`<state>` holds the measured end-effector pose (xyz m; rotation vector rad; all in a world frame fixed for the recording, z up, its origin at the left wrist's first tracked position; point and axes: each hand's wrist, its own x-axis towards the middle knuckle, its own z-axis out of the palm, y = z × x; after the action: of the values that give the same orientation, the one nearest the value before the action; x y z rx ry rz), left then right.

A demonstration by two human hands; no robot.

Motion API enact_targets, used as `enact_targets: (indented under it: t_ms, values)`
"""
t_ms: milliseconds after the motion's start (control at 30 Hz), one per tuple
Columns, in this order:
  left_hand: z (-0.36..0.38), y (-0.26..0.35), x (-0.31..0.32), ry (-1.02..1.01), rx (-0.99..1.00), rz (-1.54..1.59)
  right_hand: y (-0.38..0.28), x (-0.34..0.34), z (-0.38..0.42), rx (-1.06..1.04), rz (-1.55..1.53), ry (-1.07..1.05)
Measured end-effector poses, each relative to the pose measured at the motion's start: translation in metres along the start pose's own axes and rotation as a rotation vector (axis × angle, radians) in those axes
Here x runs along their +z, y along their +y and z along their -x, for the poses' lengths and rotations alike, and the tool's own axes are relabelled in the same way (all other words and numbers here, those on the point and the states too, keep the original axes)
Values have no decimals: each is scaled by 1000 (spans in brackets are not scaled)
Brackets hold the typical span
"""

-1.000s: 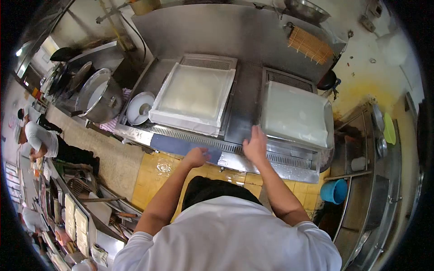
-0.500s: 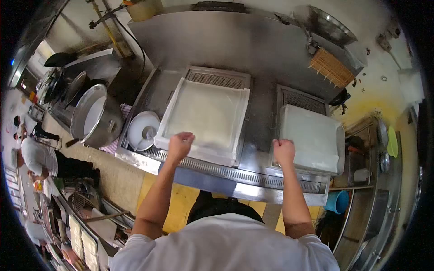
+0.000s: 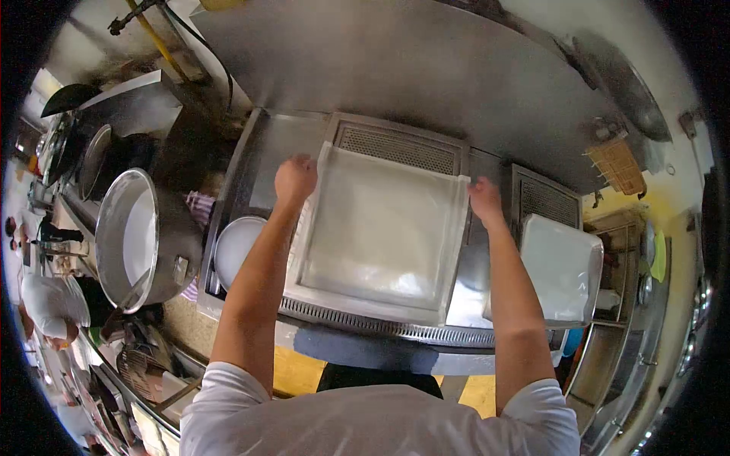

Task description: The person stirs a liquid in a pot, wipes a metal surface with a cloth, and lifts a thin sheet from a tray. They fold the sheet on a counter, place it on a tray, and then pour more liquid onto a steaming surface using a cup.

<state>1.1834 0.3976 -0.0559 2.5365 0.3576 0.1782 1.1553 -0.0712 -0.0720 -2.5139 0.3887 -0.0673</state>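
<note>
A white cloth [image 3: 304, 266] covers the left steaming tray in front of me, with a smooth, glossy, milky layer [image 3: 380, 228] across its middle. At its far left corner is my left hand [image 3: 296, 178], fingers closed at the cloth's edge. My right hand [image 3: 484, 199] is closed at the far right corner, its fingertips against the edge there. The fingers partly hide the cloth at both corners. Beyond the cloth, a strip of perforated metal [image 3: 399, 152] shows. To the right lies a second white-covered tray [image 3: 559, 266], with neither hand on it.
Left of the steel counter stands a big metal pot [image 3: 171, 251] holding white liquid, with a handle sticking out. A white bowl [image 3: 237, 251] sits beside my left forearm. A slotted drain [image 3: 388, 328] runs along the front. Another person [image 3: 53, 300] is at the far left.
Both hands have moved to the far corners of the left cloth; the right hand came over from the right tray's edge. The view has shifted, and the left tray's surface now looks glossier.
</note>
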Motion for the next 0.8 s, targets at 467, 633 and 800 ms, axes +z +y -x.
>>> enact_targets:
  t_ms: [467, 633, 800]
  values:
    - [-69, 15, 42, 9, 336, 9, 23, 31, -40, -59, 158, 192]
    - [-40, 7, 14, 192, 389, 302, -12, -10, 3, -135, 35, 283]
    - [29, 17, -63, 453, 430, 282, -41, -73, 74, -270, -150, 360]
